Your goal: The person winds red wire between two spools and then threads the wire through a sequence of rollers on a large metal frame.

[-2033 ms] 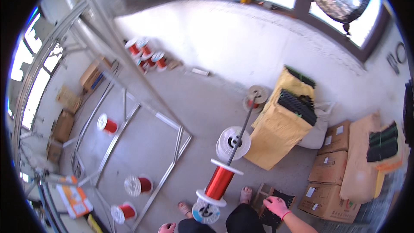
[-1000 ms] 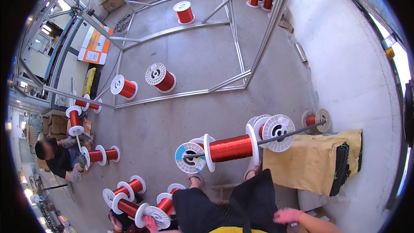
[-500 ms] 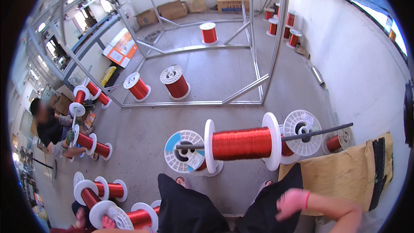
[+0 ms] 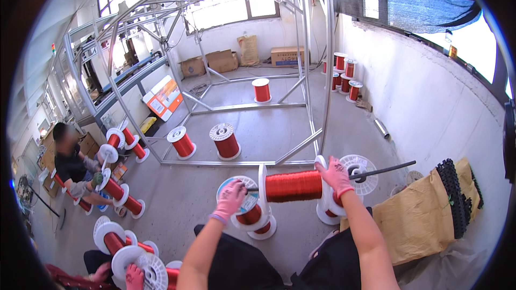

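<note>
A spool of red copper wire [image 4: 293, 186] with white flanges lies sideways before me, with a dark rod [image 4: 384, 170] running through its core. The rod sticks out on both sides, above upright wire spools standing on the floor. My left hand [image 4: 230, 200], in a pink glove, is closed around the rod's left end, over the left upright spool [image 4: 249, 216]. Gripping the right flange of the sideways spool is my right hand [image 4: 335, 176], gloved in pink too. Part of the right upright spool [image 4: 363, 178] shows behind that hand.
A metal frame [image 4: 242, 163] stands ahead, with several spools in and around it. Brown sacking [image 4: 414, 217] lies at the right by the wall. To the left, a co-worker [image 4: 72, 158] sits among spools; another person's gloved hand [image 4: 134, 277] touches a spool at lower left.
My right hand has risen from beside my knee to the sideways spool's right flange. My left hand has come into view onto the rod's left end. The view has tilted up.
</note>
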`<state>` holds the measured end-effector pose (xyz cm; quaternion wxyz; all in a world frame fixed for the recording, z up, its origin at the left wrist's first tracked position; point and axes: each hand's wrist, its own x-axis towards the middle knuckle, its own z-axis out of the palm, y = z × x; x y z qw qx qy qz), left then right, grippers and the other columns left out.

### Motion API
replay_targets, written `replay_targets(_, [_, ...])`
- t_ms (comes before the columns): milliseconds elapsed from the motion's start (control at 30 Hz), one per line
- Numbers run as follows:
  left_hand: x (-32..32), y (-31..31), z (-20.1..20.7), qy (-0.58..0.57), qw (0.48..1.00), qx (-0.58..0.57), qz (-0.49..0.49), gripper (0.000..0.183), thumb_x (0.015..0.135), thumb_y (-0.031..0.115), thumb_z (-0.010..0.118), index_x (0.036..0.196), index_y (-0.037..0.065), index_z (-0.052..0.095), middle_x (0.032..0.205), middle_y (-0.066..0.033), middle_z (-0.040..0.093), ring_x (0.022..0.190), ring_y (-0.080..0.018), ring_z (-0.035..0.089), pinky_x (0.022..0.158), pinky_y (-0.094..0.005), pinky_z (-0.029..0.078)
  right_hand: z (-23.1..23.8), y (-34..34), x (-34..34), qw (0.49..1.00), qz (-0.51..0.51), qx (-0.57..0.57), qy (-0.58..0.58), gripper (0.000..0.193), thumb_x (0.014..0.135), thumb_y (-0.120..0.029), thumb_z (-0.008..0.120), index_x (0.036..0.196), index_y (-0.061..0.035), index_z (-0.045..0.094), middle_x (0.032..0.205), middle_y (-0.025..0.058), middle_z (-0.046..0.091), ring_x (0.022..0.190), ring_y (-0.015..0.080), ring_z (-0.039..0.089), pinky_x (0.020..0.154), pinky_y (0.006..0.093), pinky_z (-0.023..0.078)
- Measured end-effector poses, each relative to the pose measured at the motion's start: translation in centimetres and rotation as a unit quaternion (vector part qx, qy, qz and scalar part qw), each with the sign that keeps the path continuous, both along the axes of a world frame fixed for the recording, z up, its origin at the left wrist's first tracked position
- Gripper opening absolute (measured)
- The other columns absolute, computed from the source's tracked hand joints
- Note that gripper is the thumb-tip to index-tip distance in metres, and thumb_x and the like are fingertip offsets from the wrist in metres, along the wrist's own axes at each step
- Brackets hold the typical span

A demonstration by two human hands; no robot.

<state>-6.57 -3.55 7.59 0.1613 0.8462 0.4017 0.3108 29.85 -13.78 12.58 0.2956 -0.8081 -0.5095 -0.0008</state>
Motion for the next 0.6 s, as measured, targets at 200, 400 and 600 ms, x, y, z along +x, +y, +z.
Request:
replay_targets(200, [5.5,3.4,-6.3,0.121,0.991,0.063,-0.006,0.031,0.089,0.024,0.052,0.111,0.008,0.066,0.127,-0.0101,0.059,0.13,-0.0307,0.045,0.116,-0.0474,0.023,-2.0,2.6,-0.1,0.998,-0.032,-0.043,0.022,0.046,0.096,-0.042,0.045,0.107,-0.0005,0.059,0.106,0.0234,0.065,0.099,0.0391,0.064,0.086,0.0471,0.049])
replay_targets(400, [6.0,3.1,-6.3,0.095,0.992,0.086,0.022,0.026,0.09,0.022,0.05,0.1,0.007,0.07,0.122,-0.0055,0.064,0.128,-0.0279,0.048,0.115,-0.0477,0.024,-3.3,0.2,-1.2,0.999,-0.019,0.016,-0.031,0.035,0.098,-0.035,0.047,0.095,-0.0013,0.057,0.093,0.0224,0.066,0.086,0.0396,0.065,0.074,0.0472,0.051])
replay_targets(600, [6.7,3.2,-7.1,0.07,0.991,0.105,0.038,0.026,0.091,0.025,0.05,0.093,0.01,0.071,0.109,-0.0049,0.068,0.121,-0.0253,0.054,0.114,-0.0458,0.024,-11.3,-11.4,-4.7,0.995,0.019,-0.092,-0.026,0.032,0.097,-0.02,0.049,0.122,-0.0012,0.056,0.11,0.0266,0.063,0.101,0.0418,0.061,0.085,0.046,0.05])
